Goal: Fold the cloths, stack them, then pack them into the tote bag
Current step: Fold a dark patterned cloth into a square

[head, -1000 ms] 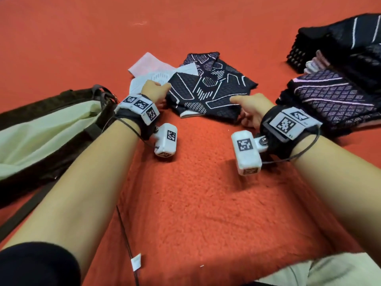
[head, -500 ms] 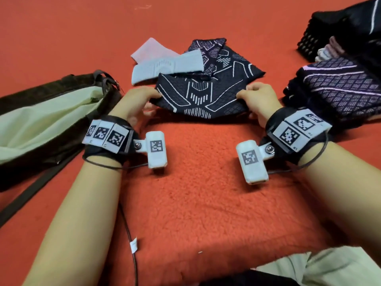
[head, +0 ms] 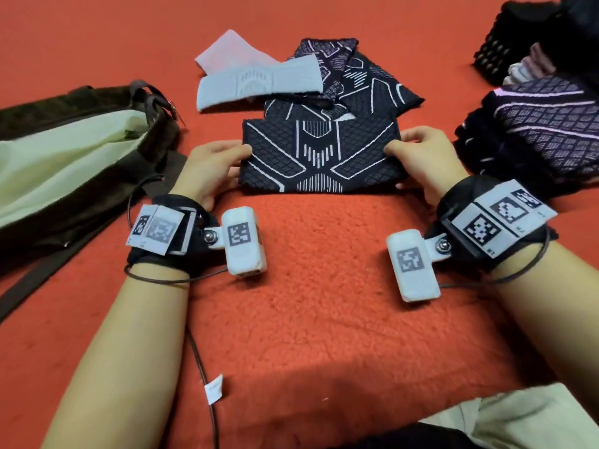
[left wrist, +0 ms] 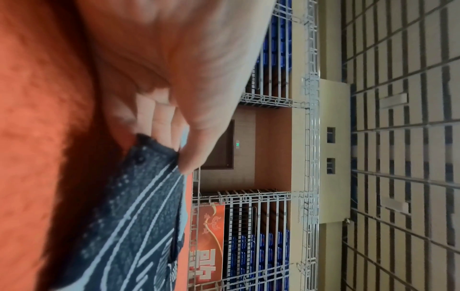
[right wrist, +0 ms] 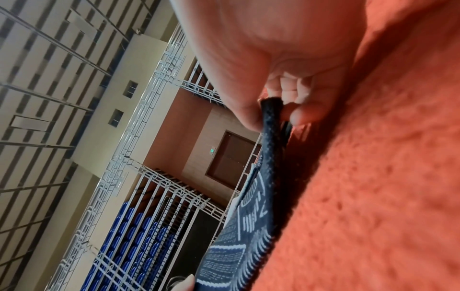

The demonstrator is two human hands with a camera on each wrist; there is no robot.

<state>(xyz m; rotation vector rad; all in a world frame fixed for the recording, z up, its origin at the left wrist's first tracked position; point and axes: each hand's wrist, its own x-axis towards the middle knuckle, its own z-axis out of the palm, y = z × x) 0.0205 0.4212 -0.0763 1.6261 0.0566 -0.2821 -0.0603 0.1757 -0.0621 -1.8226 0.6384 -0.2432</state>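
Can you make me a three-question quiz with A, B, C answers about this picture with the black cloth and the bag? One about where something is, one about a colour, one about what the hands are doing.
1. Where is the tote bag?
A. By the left hand
B. By the right hand
C. On the black cloth

2. What colour is the floor covering?
A. Blue
B. Orange-red
C. Green

3. What are the hands doing?
A. Resting flat
B. Holding the bag
C. Pinching the black patterned cloth

Answers: 1 A, it lies beside the left hand. 2 B, orange-red everywhere. 3 C, the left hand and right hand each pinch one end of the cloth.
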